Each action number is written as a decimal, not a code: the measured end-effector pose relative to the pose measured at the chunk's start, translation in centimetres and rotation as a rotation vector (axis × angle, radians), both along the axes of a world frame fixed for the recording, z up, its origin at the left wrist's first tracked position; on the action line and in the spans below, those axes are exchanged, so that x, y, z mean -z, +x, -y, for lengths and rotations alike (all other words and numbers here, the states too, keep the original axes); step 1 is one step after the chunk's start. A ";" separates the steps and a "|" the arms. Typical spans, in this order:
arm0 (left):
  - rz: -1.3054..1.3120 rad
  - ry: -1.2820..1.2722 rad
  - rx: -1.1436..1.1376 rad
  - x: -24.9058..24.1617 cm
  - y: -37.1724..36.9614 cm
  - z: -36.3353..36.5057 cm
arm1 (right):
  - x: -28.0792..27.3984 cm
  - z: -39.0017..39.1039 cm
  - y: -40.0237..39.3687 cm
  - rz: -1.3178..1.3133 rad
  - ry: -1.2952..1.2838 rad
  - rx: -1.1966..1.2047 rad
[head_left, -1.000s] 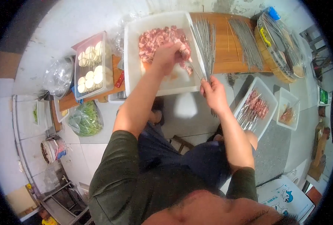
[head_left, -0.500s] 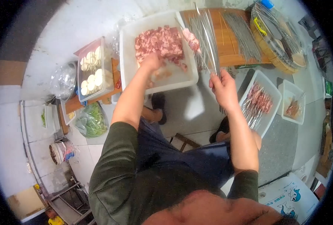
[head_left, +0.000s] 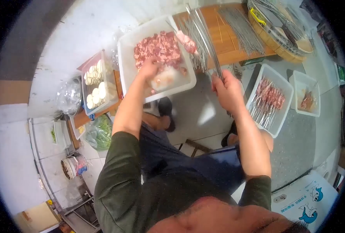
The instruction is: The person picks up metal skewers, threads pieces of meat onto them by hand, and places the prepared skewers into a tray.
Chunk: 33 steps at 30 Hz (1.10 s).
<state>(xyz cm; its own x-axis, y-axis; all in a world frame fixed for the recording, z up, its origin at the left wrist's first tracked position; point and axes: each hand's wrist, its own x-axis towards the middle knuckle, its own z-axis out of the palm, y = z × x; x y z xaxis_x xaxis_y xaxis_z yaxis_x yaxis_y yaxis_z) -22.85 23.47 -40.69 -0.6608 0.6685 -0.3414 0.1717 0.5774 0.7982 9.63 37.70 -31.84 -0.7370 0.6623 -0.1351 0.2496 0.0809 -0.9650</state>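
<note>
A white plastic tub (head_left: pixel 188 83) holds a pile of raw cut meat (head_left: pixel 157 46). My left hand (head_left: pixel 149 69) is inside the tub at the near edge of the pile, its fingers curled down; what they pinch is hidden. My right hand (head_left: pixel 227 91) is closed around a bundle of flat metal skewers (head_left: pixel 208 40) that point up and away. One of these skewers carries pieces of meat (head_left: pixel 186 42) near its upper part, beside the tub's right rim.
Loose metal skewers (head_left: pixel 242 31) lie on the wooden board (head_left: pixel 221 29), beside a wicker basket (head_left: pixel 277 48). To the right stand a tray (head_left: pixel 283 116) of meat skewers and a smaller tub (head_left: pixel 315 110). A container (head_left: pixel 110 91) of white pieces and bagged greens (head_left: pixel 99 134) are left.
The view has shifted slightly. My left hand has stayed low at the pile, fingers still curled. My right hand keeps its grip on the skewers, with the meat-laden one still beside the tub.
</note>
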 end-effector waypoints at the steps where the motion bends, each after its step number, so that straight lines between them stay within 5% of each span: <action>1: 0.129 0.103 -0.090 -0.7 0.2 -0.2 | 0.3 -0.1 0.0 -0.011 -0.003 -0.011; 5: 0.413 0.401 -0.247 -6.1 2.5 0.1 | 1.3 0.4 -0.3 -0.002 -0.035 -0.047; 11: 0.467 0.809 -0.375 -8.4 3.7 1.4 | 1.6 1.5 -0.3 0.082 0.023 -0.111; 33: 0.491 0.906 -0.459 -7.0 2.5 -1.0 | 2.6 3.3 -1.7 0.139 0.034 -0.192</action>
